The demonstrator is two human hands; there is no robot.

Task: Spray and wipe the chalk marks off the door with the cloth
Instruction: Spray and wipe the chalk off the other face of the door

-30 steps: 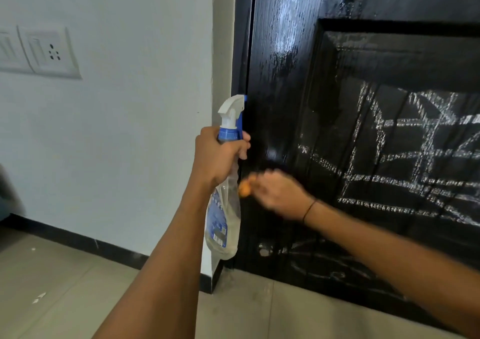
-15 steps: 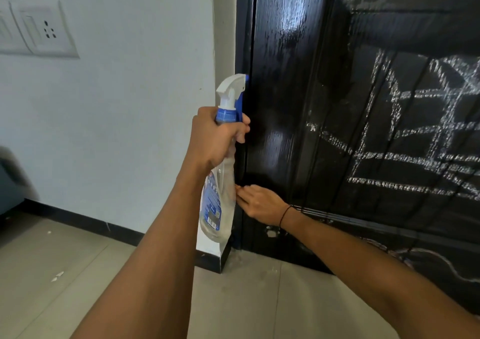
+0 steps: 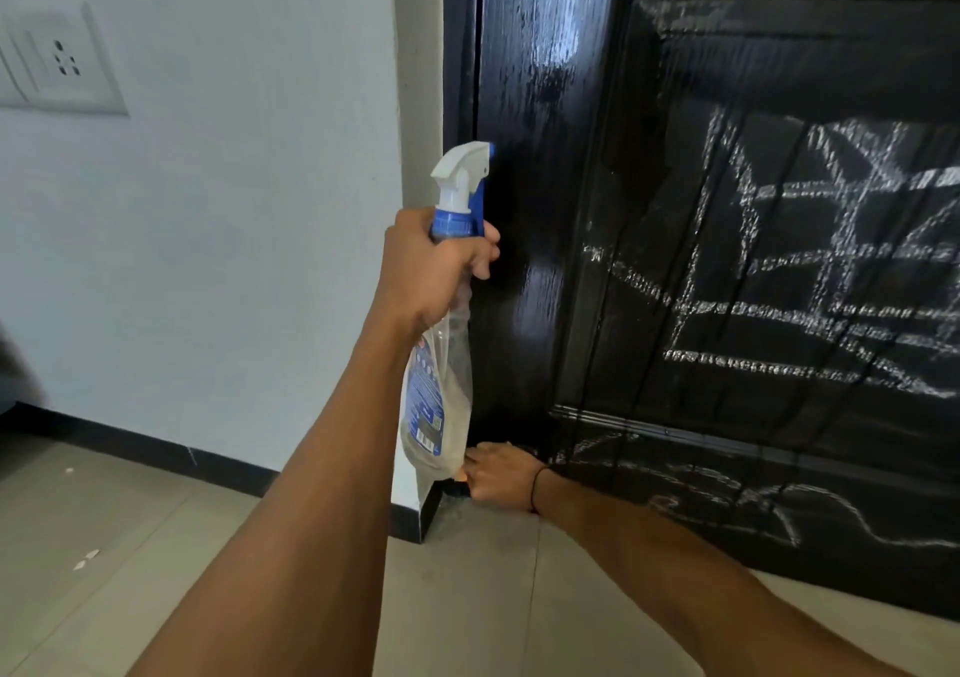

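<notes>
Low, right hand [image 3: 501, 476], grip perhaps clenched; left hand [image 3: 434, 266] fisted round spray bottle [image 3: 441, 390].

My right hand [image 3: 501, 476] has gone down from the middle of the door [image 3: 524, 261] to its bottom corner, near the floor [image 3: 467, 598].

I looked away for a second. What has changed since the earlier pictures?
The right hand slid down the door edge to its bottom corner. The left hand still holds the spray bottle upright. The chalk marks remain.
</notes>
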